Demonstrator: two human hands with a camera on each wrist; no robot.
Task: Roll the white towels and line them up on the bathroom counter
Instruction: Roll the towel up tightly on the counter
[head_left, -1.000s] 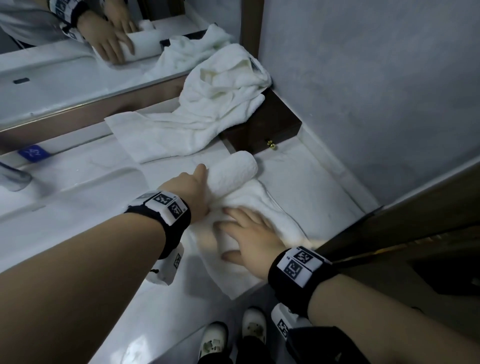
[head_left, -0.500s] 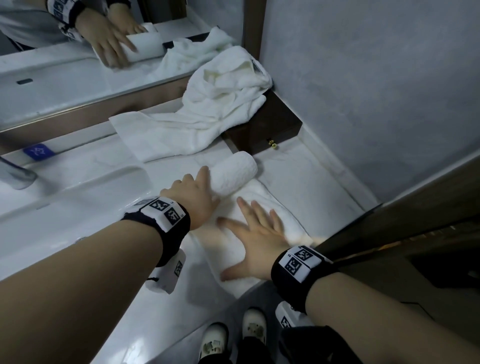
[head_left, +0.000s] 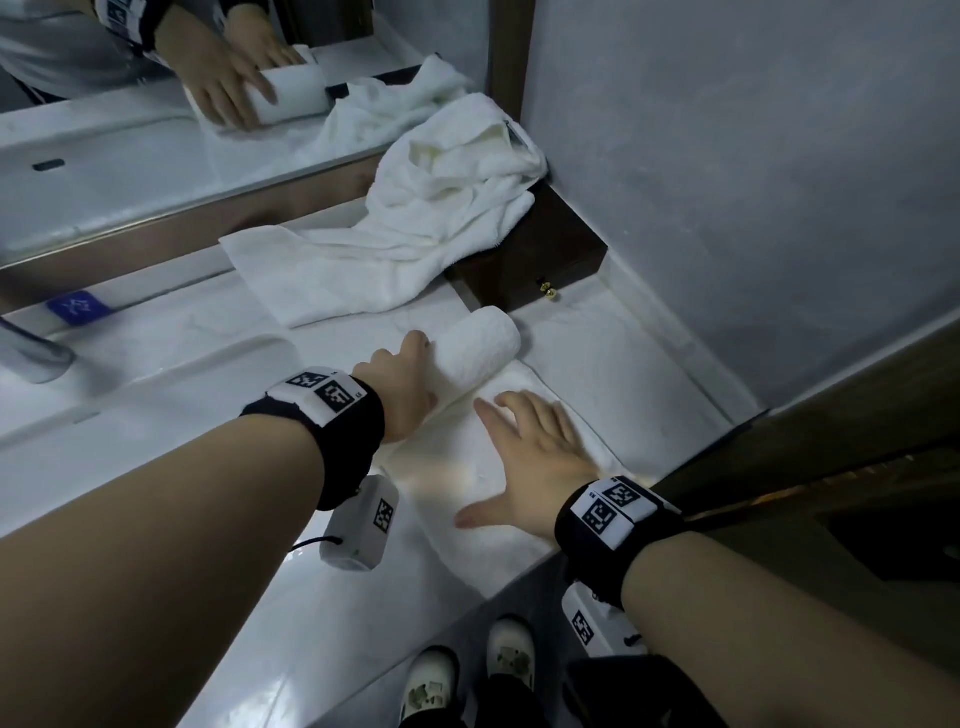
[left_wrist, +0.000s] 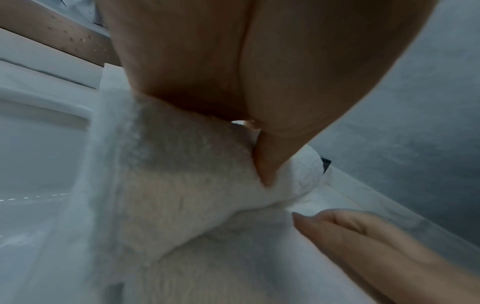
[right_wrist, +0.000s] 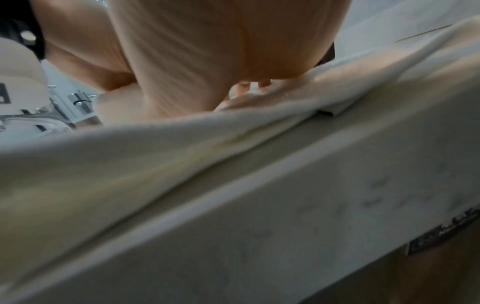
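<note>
Half of the white towel (head_left: 467, 452) is rolled, lying just in front of the dark wooden box (head_left: 540, 249). Left hand (head_left: 410, 384) curls around the roll (head_left: 475, 345) to keep it tight, while right hand (head_left: 540, 457), fingers spread flat, presses the unrolled part smooth.

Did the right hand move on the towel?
Yes. The right hand slid back along the flat towel, away from the dark wooden box and toward the counter edge.
</note>
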